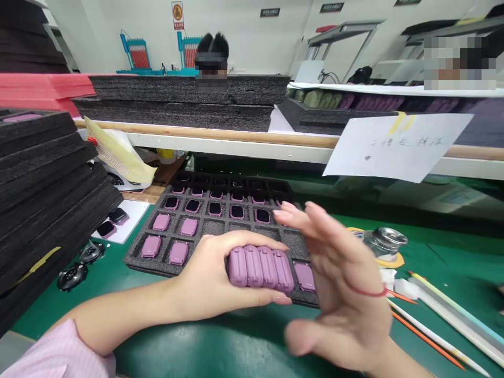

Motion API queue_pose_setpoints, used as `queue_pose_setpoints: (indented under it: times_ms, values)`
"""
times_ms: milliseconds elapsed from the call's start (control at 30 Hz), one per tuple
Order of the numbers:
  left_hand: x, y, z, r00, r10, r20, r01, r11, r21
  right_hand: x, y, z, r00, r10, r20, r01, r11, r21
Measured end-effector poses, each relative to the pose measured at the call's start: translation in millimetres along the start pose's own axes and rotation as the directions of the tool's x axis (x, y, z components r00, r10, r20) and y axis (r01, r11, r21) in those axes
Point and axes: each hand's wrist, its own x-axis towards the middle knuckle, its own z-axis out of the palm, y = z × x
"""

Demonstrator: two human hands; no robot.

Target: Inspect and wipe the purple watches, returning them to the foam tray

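Note:
My left hand [220,270] is wrapped round a row of several purple watch cases [260,269], pressed face to face above the tray's front edge. Just right of the row, my right hand [338,289] is raised with fingers spread and nothing in it; it is a little blurred. Beneath both hands lies a dark foam tray [212,227] with square pockets. Its far rows hold cases with black screens [237,211]; nearer pockets hold purple cases [179,252] lying flat. One more purple case [304,275] sits between the held row and my right hand, which hides part of the tray.
Black foam trays [47,194] are stacked at the left. Two round black watch parts [72,276] lie near them. A glass jar [385,241], pens [429,336] and a long strip [460,315] are at the right. A shelf [220,135] with a taped paper [397,147] spans behind.

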Motion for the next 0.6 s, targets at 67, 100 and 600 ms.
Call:
queue_pose_setpoints:
  times_ms: [67, 100, 600]
  values:
    - [-0.8, 0.1, -0.8, 0.996, 0.09, -0.002, -0.09, 0.994, 0.056, 0.3, 2.8, -2.2, 0.979, 0.175, -0.1, -0.157, 0.974, 0.164]
    - [-1.1, -0.7, -0.6, 0.991, 0.133, 0.0, -0.132, 0.989, 0.073, 0.5, 5.4, -2.7, 0.954, 0.289, -0.085, -0.261, 0.933, 0.247]
    - [-7.6, -12.6, 6.1, 0.981, 0.181, 0.072, -0.184, 0.982, 0.046, 2.8, -5.2, 9.8, 0.902, 0.424, 0.08, -0.432, 0.882, 0.188]
